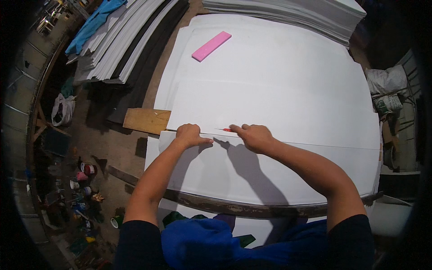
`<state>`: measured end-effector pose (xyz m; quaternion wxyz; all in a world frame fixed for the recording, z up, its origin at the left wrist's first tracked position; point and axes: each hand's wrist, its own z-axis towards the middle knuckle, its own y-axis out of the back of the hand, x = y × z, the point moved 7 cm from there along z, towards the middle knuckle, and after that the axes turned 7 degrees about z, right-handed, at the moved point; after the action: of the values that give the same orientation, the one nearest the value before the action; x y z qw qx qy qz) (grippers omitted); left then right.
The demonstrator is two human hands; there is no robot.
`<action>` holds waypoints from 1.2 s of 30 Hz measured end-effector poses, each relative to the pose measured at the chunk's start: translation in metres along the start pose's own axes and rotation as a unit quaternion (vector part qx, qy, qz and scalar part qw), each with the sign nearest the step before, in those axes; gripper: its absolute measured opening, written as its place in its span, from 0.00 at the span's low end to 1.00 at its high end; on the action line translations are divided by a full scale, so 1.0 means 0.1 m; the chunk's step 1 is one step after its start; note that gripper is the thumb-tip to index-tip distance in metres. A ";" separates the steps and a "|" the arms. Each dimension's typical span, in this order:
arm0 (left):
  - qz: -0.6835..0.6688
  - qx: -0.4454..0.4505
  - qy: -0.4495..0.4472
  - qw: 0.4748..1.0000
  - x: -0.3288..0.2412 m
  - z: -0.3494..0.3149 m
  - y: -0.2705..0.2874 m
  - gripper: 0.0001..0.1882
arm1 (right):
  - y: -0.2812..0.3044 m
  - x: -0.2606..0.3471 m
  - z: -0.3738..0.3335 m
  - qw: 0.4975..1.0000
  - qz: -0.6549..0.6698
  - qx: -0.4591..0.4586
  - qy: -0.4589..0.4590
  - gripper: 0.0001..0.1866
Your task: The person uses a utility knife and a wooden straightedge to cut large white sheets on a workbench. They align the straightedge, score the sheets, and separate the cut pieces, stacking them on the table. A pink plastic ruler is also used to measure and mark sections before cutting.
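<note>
A large white sheet [270, 110] lies across the work surface, with a long straight seam running from left to right across it. My left hand [188, 135] is closed at the seam on the edge of the near white piece [216, 171], thumb stretched to the right. My right hand [254, 137] grips a slim red-handled knife-like tool [227, 130], its thin metal tip pointing left just above the seam. The tip is too small to make out exactly. Beyond both hands, a flat pink block [211, 46] rests on the sheet.
Stacked white and dark sheets [130, 40] stand at the far left, with a blue cloth [96, 22] on them. Another sheet stack [297, 15] is at the back. A wooden board [146, 120] juts out left. A dark beam [252, 209] crosses near my body; clutter [85, 193] covers the left floor.
</note>
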<state>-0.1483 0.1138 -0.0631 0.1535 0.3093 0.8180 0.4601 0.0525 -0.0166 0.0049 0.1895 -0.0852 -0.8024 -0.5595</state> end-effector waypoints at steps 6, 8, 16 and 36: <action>0.016 -0.092 0.017 0.996 -0.12 -0.33 0.11 0.36 | -0.10 0.15 0.16 0.998 -0.002 -0.012 0.066 0.28; 0.018 -0.105 0.022 0.994 -0.14 -0.39 0.15 0.35 | -0.13 0.17 0.18 0.998 0.003 -0.002 0.070 0.28; 0.030 -0.131 0.025 0.991 -0.14 -0.44 0.18 0.35 | -0.20 0.17 0.20 0.997 0.000 0.012 0.073 0.24; 0.045 -0.176 -0.026 0.983 0.59 -0.49 0.24 0.39 | 0.13 -1.35 -1.27 0.982 -0.124 0.129 -0.059 0.26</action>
<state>-0.2105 0.1293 -0.0152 0.2060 0.3262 0.7050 0.5951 0.2066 -0.1199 0.0010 0.0802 0.0072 -0.8818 -0.4646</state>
